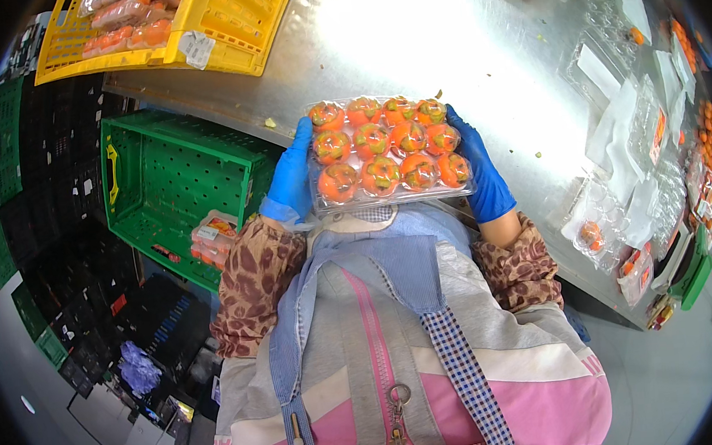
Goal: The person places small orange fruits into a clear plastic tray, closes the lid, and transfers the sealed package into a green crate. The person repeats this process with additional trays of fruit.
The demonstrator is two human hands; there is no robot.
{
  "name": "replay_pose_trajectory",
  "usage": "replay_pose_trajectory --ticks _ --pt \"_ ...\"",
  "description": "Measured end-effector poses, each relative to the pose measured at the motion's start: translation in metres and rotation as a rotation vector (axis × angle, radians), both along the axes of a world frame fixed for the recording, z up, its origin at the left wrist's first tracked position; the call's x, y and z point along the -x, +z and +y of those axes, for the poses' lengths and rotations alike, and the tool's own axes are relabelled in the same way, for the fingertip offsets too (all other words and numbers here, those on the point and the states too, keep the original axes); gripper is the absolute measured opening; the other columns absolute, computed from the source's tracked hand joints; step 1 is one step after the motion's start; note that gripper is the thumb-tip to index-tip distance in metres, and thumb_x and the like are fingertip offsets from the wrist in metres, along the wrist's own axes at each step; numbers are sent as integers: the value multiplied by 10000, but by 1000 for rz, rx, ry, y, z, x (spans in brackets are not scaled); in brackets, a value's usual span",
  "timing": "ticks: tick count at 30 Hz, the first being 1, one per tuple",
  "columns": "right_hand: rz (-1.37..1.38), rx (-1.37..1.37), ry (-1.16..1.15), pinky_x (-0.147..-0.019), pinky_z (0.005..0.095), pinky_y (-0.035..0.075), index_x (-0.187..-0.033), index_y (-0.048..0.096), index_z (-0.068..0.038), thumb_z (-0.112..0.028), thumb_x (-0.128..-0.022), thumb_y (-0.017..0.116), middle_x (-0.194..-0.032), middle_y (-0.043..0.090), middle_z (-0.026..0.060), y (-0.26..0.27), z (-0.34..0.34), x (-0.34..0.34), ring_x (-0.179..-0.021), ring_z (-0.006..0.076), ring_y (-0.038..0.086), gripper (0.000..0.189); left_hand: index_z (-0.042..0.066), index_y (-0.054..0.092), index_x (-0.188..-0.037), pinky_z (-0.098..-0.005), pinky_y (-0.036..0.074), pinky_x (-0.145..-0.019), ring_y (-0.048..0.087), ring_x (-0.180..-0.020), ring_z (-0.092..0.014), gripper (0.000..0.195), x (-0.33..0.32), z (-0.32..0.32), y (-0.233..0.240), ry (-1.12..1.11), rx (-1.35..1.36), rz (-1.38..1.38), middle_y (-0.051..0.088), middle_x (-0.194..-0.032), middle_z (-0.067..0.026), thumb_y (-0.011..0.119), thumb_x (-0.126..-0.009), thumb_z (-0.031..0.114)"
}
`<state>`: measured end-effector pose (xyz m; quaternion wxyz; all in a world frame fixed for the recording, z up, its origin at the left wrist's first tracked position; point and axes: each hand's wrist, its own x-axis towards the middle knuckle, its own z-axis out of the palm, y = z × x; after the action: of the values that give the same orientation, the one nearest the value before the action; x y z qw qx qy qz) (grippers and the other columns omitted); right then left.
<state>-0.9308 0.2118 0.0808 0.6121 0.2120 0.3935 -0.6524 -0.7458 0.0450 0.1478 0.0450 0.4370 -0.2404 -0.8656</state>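
Both of my hands wear blue gloves and hold a clear plastic tray of orange persimmons (391,144) level in front of my body, at the edge of the metal table. The fruit sits in three rows with the leafy caps upward, under clear plastic. My left hand (290,177) grips the tray's left side, its thumb along the edge. My right hand (483,165) grips the opposite side; its fingers underneath are hidden.
A yellow crate (234,28) of packed fruit stands at the upper left. Below it, a green crate (182,167) holds a fruit pack (214,233). On the metal table (508,85), empty clear trays (594,216) and white sheets (618,126) lie at the right.
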Motion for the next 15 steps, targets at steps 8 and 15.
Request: replay_pose_trajectory --ticks 8,15 --pt "-36 173 -16 -835 335 524 -1182 501 19 -313 -957 431 -1136 577 147 3 3 4 -982 221 598 407 30 381 -1331 -361 385 -1007 456 -1195 -227 549 9 6 7 56 -35 107 453 -1324 -113 393 -955 430" --pt "86 148 -14 -824 317 528 -1172 509 25 -286 -953 452 -1131 579 139 -2 1 3 -977 206 599 384 26 373 -1335 -364 361 -1025 443 -1206 -231 544 11 6 10 74 -32 108 444 -1333 -118 391 -958 417"
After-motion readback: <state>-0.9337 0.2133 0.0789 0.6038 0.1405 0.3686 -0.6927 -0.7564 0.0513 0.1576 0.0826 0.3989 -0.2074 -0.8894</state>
